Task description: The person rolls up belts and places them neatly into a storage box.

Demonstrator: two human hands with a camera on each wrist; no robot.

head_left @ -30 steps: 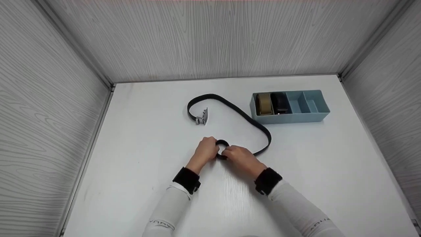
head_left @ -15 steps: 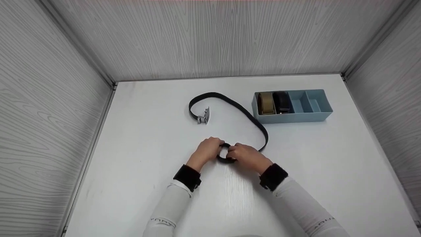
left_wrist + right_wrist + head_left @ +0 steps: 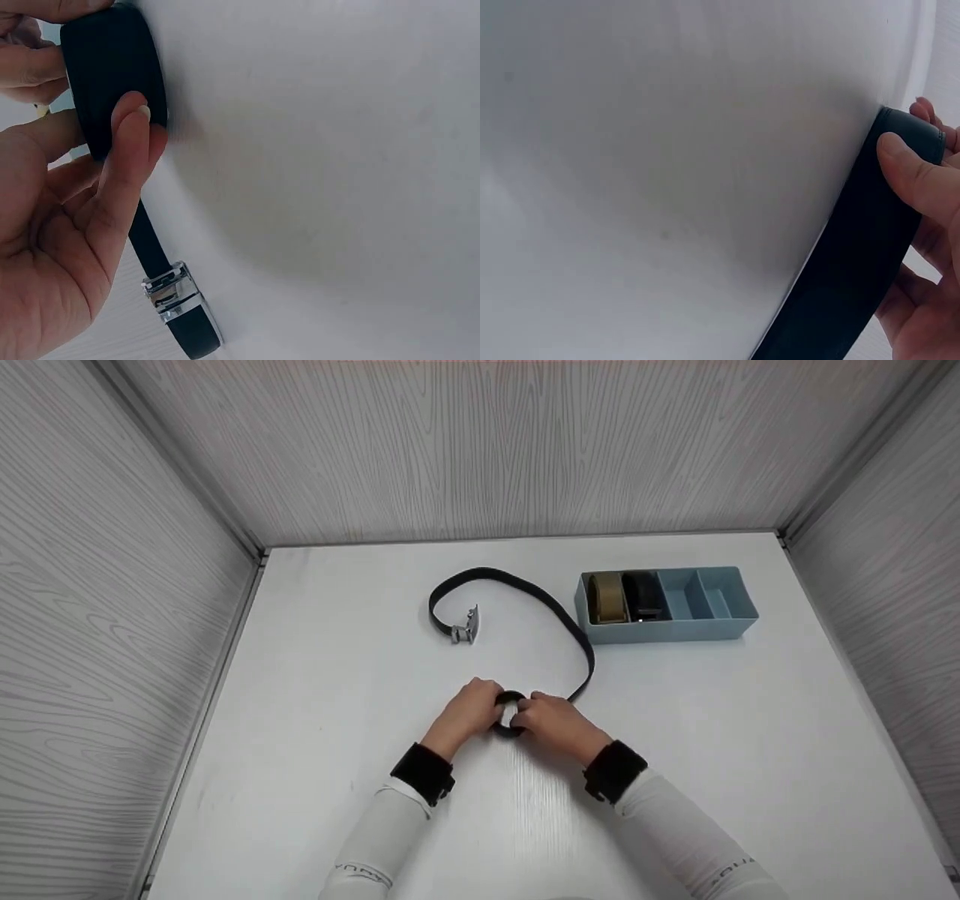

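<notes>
A black belt (image 3: 589,649) curves over the white tabletop, standing on its edge. Its near end is rolled into a small ring-shaped coil (image 3: 508,732) between both hands. My left hand (image 3: 469,709) grips the coil's left side, fingers curled against the outer wrap in the left wrist view. From the right, my right hand (image 3: 559,724) pinches the coil where the loose strap runs off; in the right wrist view its thumb (image 3: 900,154) presses on the strap. The silver buckle (image 3: 465,634) lies at the far end, beyond the left hand. The coil's inner turns are mostly hidden.
At the back right stands a blue divided box (image 3: 675,631). Its two left compartments hold a rolled tan belt (image 3: 609,598) and a rolled dark belt (image 3: 643,594). Wood-grain panels (image 3: 480,457) wall the tabletop at the back and both sides.
The strap's right-hand bend has drawn in leftward, and less loose strap shows. The hands stay around the coil with small shifts. The buckle end has hardly moved.
</notes>
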